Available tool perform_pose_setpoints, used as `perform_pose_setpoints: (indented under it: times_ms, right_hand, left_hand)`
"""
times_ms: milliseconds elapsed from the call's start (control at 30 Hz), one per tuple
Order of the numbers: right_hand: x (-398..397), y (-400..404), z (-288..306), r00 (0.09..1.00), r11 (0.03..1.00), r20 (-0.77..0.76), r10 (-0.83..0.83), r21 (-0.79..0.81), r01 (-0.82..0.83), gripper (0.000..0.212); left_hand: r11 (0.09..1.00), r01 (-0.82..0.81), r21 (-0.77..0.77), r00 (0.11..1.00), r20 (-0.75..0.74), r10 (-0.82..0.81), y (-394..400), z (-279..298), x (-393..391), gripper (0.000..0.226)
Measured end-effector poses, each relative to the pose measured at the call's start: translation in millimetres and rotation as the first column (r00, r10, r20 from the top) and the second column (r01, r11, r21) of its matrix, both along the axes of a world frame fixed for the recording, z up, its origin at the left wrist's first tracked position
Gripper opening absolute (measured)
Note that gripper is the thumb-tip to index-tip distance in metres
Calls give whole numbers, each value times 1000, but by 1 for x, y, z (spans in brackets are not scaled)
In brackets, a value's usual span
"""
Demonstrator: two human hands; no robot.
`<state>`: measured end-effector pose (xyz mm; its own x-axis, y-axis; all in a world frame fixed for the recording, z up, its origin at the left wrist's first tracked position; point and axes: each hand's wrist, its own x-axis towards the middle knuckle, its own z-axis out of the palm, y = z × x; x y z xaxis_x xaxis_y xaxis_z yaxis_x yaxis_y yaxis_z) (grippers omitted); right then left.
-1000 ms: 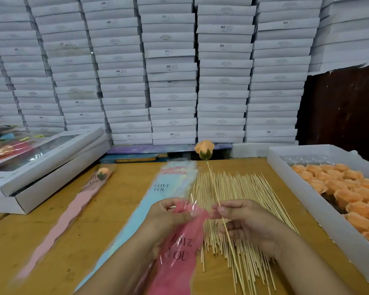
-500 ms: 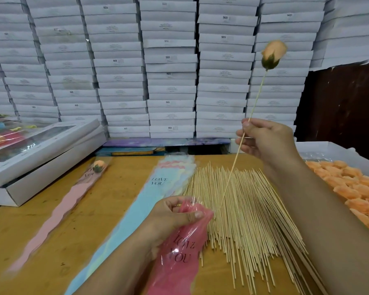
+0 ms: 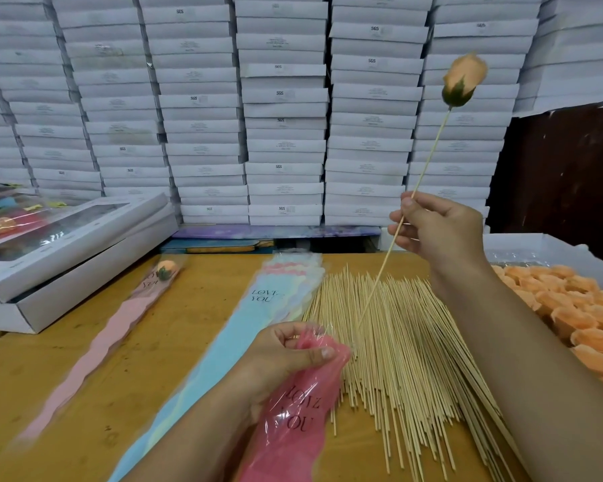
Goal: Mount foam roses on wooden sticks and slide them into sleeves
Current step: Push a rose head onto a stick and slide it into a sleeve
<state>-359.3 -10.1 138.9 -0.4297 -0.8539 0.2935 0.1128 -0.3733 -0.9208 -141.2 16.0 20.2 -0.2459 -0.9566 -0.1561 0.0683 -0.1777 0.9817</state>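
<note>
Before a wall of stacked white boxes, over the wooden table, the right hand pinches the peach rose's stick aloft, aiming its lower tip toward the pink sleeve, whose mouth the left hand's curled fingers pinch open.

A yellow wooden worktop is seen. On it are laid a spread pile of sticks, a stack of pale blue sleeves, one pink sleeve with a rose inside, a tray of orange roses at the right, and grey boxes at the left.
</note>
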Motion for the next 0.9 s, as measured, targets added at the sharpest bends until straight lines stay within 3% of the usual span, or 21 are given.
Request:
perform_pose_setpoints:
  times_ms: [200, 500, 667, 833, 900]
  right_hand:
    - [8, 1, -22, 992, 989, -26, 122, 84, -120, 6]
    - [28, 5, -47, 969, 951, 24, 246, 185, -246, 4]
    - [37, 9, -62, 946, 916, -20, 325, 255, -309, 3]
    - [37, 10, -72, 945, 914, -59, 323, 277, -295, 21]
    - [37, 11, -72, 946, 915, -70, 316, 286, -285, 23]
  left_hand:
    - [1000, -8, 8, 1000, -11, 8, 1, 1, -2, 58]
    - [1000, -26, 5, 999, -41, 27, 1, 0, -4, 46]
    - [999, 9, 39, 996, -93, -5, 3, 0, -7, 22]
    - [995, 69, 76, 986, -158, -56, 5, 0, -5, 32]
    - [994, 96, 52, 987, -136, -88, 6, 1, -3, 46]
